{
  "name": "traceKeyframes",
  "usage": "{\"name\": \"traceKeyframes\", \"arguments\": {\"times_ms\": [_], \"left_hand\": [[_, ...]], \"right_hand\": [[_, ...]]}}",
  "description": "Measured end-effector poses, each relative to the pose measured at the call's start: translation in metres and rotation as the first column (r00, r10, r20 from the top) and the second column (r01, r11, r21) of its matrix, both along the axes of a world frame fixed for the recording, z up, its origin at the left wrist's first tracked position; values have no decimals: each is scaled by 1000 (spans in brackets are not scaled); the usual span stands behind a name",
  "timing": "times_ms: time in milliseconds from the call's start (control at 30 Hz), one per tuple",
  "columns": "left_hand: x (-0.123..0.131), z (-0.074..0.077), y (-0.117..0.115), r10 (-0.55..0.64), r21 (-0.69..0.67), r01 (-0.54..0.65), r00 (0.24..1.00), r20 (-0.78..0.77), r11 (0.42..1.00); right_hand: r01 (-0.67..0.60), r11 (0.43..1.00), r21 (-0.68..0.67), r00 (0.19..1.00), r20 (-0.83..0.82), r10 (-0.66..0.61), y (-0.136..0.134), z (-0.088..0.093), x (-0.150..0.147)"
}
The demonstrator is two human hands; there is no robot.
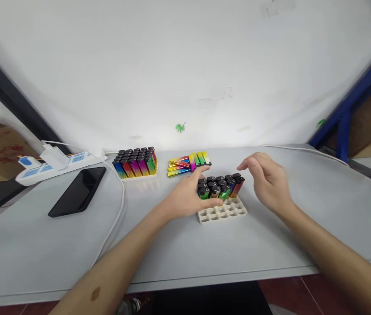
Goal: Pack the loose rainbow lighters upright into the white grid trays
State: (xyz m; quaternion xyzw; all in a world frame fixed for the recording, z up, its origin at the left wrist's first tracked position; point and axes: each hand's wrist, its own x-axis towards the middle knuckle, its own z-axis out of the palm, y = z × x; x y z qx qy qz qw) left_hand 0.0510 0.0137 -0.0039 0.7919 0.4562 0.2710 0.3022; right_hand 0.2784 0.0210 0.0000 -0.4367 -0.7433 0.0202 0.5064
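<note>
Several upright lighters [221,183] with black tops and shiny coloured bodies stand in the back rows of a cream-coloured tray [236,212]. The tray's front rows show bare square sockets. My left hand [190,192] wraps the left side of this group, its thumb across the front and its fingers behind, partly hidden. To the right of the tray, my right hand [267,181] hovers with fingers loosely bent and the index finger pointing left; nothing shows in it. Behind my left hand lies a loose pile of lighters [178,165] in yellow, red, blue, pink and green.
A second tray packed with upright lighters [136,164] stands at the back left. A black phone [78,191] lies left of a white cable [119,210]. Beyond the phone sits a white power strip [73,162] with plugs. The white wall [185,78] borders the table [159,253].
</note>
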Motion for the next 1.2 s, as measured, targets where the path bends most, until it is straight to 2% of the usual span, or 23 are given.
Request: {"name": "traceKeyframes", "arguments": {"times_ms": [100, 200, 267, 333, 400, 500, 633, 700, 833, 933, 1067, 1200], "left_hand": [[4, -2, -1, 53, 14, -54, 997, 48, 998], [8, -3, -2, 46, 75, -53, 995, 89, 996], [9, -4, -2, 19, 132, -31, 995, 93, 991], [9, -4, -2, -24, 191, 8, 996, 82, 982], [9, -3, -3, -72, 244, 57, 996, 51, 968], [8, -1, -3, -104, 282, 103, 995, -13, 954], [7, 0, -4, -78, 283, 99, 993, -86, 954], [7, 0, -4, -71, 280, 98, 992, -105, 955], [7, 1, -5, -89, 285, 113, 991, -95, 952], [6, 0, -6, -86, 303, 109, 993, -86, 947], [6, -2, -5, -74, 312, 101, 992, -99, 945], [5, -2, -5, -63, 322, 95, 992, -109, 942]], "right_hand": [[85, 984, -157, 996, 3, -86, 17, -12, 8], [143, 938, -317, 978, 193, -84, 33, -32, 14], [157, 930, -333, 925, 379, -21, 41, -43, 14], [172, 944, -282, 863, 506, -6, 46, -48, 11], [155, 956, -249, 819, 574, 16, 50, -46, 7], [104, 957, -272, 774, 626, 94, 57, -39, -1], [80, 943, -322, 711, 682, 173, 67, -31, -10], [91, 935, -343, 710, 680, 180, 68, -29, -13], [129, 923, -363, 799, 589, 120, 65, -27, -13], [154, 917, -367, 837, 542, 77, 61, -27, -9], [241, 901, -360, 833, 553, -1, 55, -27, -5], [361, 861, -358, 769, 637, -57, 50, -21, -1]]}}
